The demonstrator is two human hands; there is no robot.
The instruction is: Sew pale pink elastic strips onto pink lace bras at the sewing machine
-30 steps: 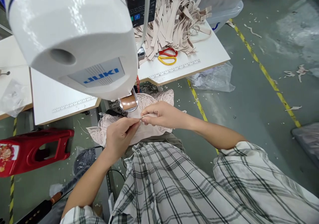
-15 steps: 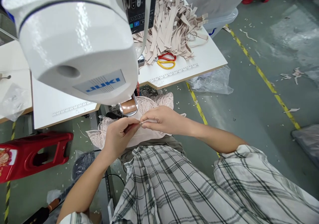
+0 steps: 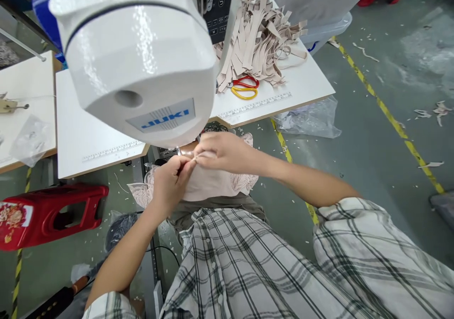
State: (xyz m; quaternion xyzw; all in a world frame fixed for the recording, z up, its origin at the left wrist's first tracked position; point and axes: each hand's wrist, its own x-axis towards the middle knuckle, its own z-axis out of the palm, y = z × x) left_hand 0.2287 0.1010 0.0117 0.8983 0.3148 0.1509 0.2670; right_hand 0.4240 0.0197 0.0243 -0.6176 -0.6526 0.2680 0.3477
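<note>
A white JUKI sewing machine head fills the upper left. Just below its front, both my hands pinch a pale pink lace garment piece. My left hand is closed on the fabric's edge from below. My right hand is closed on the same edge from the right, fingertips meeting the left hand's under the machine. The needle area is hidden behind the machine head and my hands. The lace hangs down over my lap.
White tables hold a heap of beige elastic strips and red and yellow scissors. A red plastic stool lies at the left. A clear plastic bag and scraps lie on the green floor with yellow tape.
Both hands have moved up and forward with the lace, close under the machine head, which now hides the copper-coloured part. The view has shifted slightly.
</note>
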